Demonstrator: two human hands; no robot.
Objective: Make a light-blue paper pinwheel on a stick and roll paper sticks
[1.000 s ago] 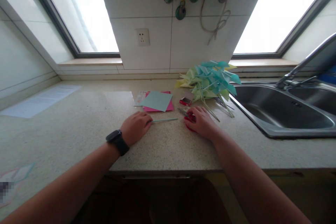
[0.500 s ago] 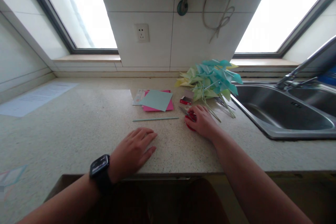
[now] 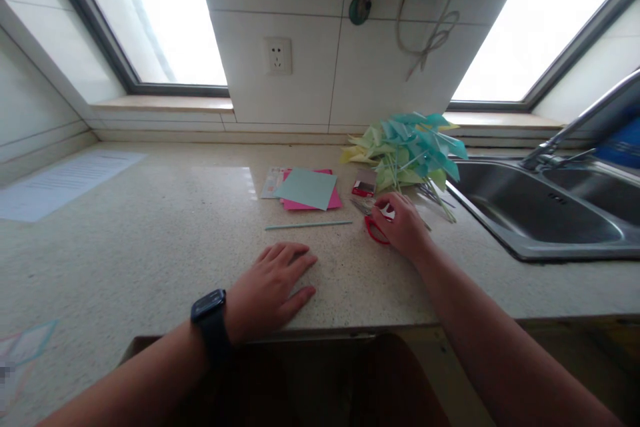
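left hand [image 3: 273, 287] withdrawn from straw [image 3: 309, 225]

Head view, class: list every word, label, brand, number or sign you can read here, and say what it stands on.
No text can be read.
Printed sheet at the counter's left: lines of print, too small and blurred.
Card under the pink paper: markings, too blurred.
Small red box: label unreadable.
Watch on the left wrist: dark face, nothing shown.
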